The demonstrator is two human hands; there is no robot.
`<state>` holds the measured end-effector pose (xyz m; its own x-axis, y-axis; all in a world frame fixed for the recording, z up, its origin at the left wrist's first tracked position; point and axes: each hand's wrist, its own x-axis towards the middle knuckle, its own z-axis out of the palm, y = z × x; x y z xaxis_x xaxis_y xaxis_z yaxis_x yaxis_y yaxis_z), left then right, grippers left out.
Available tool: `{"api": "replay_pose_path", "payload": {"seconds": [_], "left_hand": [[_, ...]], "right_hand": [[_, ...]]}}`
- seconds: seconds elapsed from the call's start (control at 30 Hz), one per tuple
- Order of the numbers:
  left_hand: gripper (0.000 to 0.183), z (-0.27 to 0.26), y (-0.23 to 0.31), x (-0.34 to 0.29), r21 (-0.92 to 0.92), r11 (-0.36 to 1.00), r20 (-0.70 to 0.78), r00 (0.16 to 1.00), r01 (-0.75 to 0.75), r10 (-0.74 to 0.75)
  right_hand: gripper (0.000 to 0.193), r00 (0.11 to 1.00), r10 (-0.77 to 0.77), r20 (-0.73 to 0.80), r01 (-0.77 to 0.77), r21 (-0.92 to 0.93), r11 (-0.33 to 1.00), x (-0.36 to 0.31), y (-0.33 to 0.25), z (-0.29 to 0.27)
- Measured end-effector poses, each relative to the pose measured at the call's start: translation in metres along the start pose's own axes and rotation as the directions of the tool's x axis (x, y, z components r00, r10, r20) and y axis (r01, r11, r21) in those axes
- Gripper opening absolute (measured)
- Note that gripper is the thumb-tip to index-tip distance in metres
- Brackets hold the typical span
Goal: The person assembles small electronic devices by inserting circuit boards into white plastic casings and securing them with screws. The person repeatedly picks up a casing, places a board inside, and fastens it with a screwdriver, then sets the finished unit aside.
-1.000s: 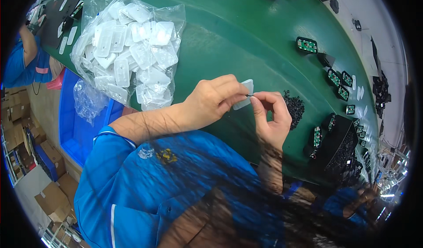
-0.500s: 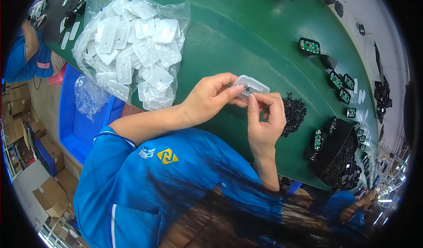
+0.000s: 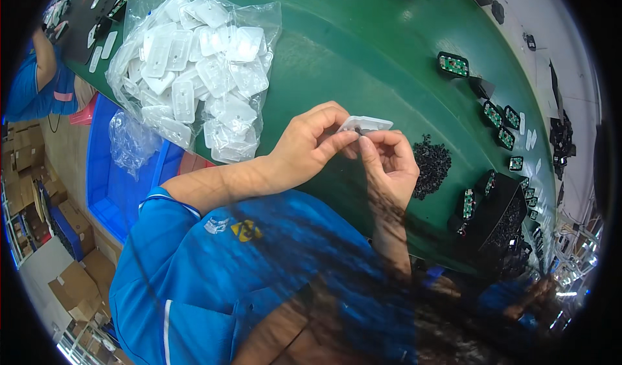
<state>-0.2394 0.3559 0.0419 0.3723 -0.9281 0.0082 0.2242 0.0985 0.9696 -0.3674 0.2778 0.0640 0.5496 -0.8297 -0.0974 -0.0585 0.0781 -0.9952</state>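
- White cover (image 3: 366,125): a flat, rounded plastic piece, held above the green bench (image 3: 363,47), between both hands, just left of the black pile (image 3: 431,164).
- Left hand (image 3: 311,146): closed on the cover's left edge, thumb below and fingers curled over the top.
- Right hand (image 3: 391,164): fingertips pinched against the cover's underside and right part; whether it holds a small part of its own cannot be told.
- Black pile: a heap of small dark parts lying on the bench, just right of the right hand, not touched.
- Bag (image 3: 201,67): clear plastic, full of white covers of the same kind, resting on the bench well left of the black pile, apart from both hands.
- Green boards (image 3: 495,115): several small circuit boards spread on the bench above and right of the black pile.
- Black tray (image 3: 495,219): below and right of the black pile, at the bench edge; more green boards stand just beside it.
- Blue bin (image 3: 120,183): on the floor, far left of the black pile, below the bag.
- Another person's blue sleeve (image 3: 26,96) shows at the far left edge.
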Motion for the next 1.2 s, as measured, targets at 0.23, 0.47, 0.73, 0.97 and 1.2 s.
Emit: {"api": "replay_pose_path", "payload": {"seconds": [0.23, 0.47, 0.73, 0.97, 1.2], "left_hand": [[0.009, -0.002, 0.002, -0.001, 0.090, 0.995, 0.020, 0.999, -0.047, 0.045], [0.012, -0.008, 0.001, 0.001, 0.358, 0.906, 0.122, 0.973, -0.226, 0.195], [0.011, -0.008, -0.003, 0.003, -0.137, 0.976, 0.021, 0.986, 0.169, -0.167], [0.011, -0.005, 0.005, 0.000, -0.136, 0.966, 0.111, 0.972, 0.220, -0.206], [0.015, -0.010, 0.003, -0.004, -0.106, 0.938, 0.174, 0.935, 0.330, -0.309]], "right_hand": [[0.009, 0.998, -0.059, -0.035, 0.054, -0.120, 0.991, 0.000, -0.001, 0.003], [0.011, 0.988, -0.105, -0.117, 0.088, -0.138, 0.987, -0.006, 0.007, 0.011], [0.018, 0.961, -0.274, 0.031, 0.259, -0.444, 0.858, 0.001, 0.000, -0.005], [0.026, 0.993, 0.064, 0.099, -0.051, -0.121, 0.991, 0.002, -0.003, -0.014], [0.019, 0.945, 0.245, 0.218, -0.211, -0.168, 0.963, 0.010, -0.013, -0.021]]}}
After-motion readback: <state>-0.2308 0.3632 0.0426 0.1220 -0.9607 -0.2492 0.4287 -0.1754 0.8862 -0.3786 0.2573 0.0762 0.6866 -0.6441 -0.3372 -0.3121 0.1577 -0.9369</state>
